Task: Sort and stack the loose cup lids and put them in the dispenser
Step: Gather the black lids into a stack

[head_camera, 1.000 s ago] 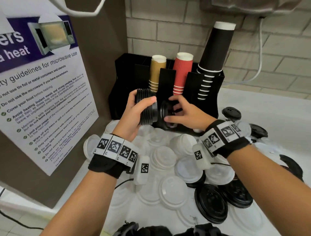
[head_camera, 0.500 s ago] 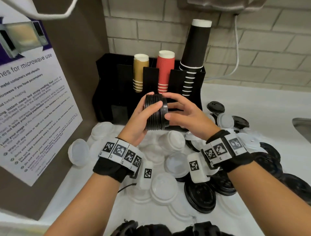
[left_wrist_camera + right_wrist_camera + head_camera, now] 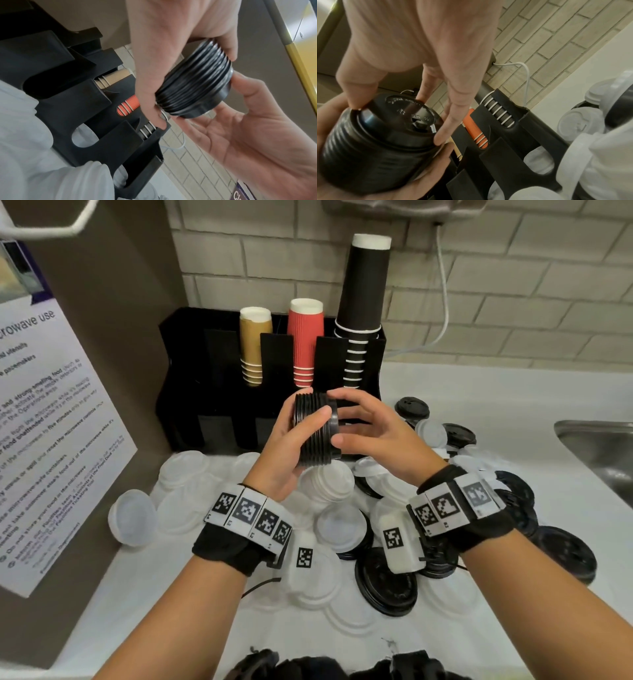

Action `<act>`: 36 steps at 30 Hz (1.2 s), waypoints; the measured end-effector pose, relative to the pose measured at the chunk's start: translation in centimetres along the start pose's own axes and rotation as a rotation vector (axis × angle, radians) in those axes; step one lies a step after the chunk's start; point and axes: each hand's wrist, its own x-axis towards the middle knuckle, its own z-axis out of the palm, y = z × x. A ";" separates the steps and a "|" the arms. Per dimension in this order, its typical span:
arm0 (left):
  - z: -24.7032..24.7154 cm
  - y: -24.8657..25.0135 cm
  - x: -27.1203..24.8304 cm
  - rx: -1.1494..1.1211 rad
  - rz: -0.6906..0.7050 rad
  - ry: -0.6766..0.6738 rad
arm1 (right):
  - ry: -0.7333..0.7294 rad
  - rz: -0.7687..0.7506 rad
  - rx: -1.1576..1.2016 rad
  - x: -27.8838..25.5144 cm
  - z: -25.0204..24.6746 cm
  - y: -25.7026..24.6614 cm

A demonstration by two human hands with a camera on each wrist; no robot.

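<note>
A stack of black lids (image 3: 313, 436) lies on its side in the air, gripped by my left hand (image 3: 287, 446) in front of the black dispenser (image 3: 191, 392). My right hand (image 3: 366, 429) pinches the top black lid (image 3: 402, 115) at the stack's right end, thumb and fingertips spread around its rim. In the left wrist view the stack (image 3: 193, 89) sits between my left hand (image 3: 240, 135) and right hand (image 3: 163, 54). Loose white lids (image 3: 337, 525) and loose black lids (image 3: 387, 587) cover the counter below.
Gold cups (image 3: 255, 344), red cups (image 3: 305, 337) and tall black cups (image 3: 363, 302) stand in the dispenser's upper slots. A poster (image 3: 51, 440) hangs on the left panel. A steel sink (image 3: 599, 446) is at the right edge, and a white cable (image 3: 445, 302) runs down the brick wall.
My right hand brought a single black lid against the right end of the stack and now holds it there. Both hands and the stack shifted slightly right, in front of the dispenser.
</note>
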 end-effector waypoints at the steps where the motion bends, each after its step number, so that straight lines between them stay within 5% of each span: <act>1: 0.1 -0.1 -0.1 -0.006 -0.011 -0.010 | 0.003 -0.005 -0.008 -0.1 0.0 0.0; 6: 0.0 -0.1 0.0 -0.015 0.013 0.067 | -0.035 0.091 -0.162 0.2 -0.4 0.2; 13: -2.9 1.5 -0.7 -0.074 0.098 0.271 | -0.546 0.374 -1.376 2.3 -0.5 1.7; 17: -4.2 2.4 -1.8 -0.079 0.129 0.290 | -0.782 0.617 -1.695 3.2 1.4 3.1; 21: -4.9 2.6 -2.9 -0.101 0.129 0.317 | -0.832 0.525 -1.718 3.4 1.8 3.7; 28: -5.1 2.7 -3.4 -0.088 0.126 0.339 | -0.767 0.269 -1.306 3.1 2.9 1.3; 36: -4.9 2.8 -3.6 -0.069 0.136 0.323 | -0.886 0.335 -1.299 -0.1 4.3 3.1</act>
